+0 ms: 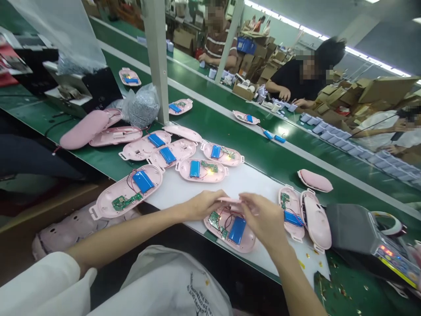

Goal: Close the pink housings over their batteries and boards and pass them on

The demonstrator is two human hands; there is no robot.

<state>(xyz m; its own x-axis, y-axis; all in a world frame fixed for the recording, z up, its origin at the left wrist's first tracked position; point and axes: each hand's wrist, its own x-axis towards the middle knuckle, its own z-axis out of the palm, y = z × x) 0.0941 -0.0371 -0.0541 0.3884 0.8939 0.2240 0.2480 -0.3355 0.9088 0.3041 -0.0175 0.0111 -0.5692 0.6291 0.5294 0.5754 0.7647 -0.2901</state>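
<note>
Green conveyor benching (230, 127) carries open pink shells. Left hand (204, 205) and right hand (263, 217) both pinch a thin pink strip (230, 200) above the open shell (230, 228); keeping it level, clear of the wires, seems wise.

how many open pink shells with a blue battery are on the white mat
6, perhaps more hidden. One under the hands, one right, one far left, three along the back.
</note>
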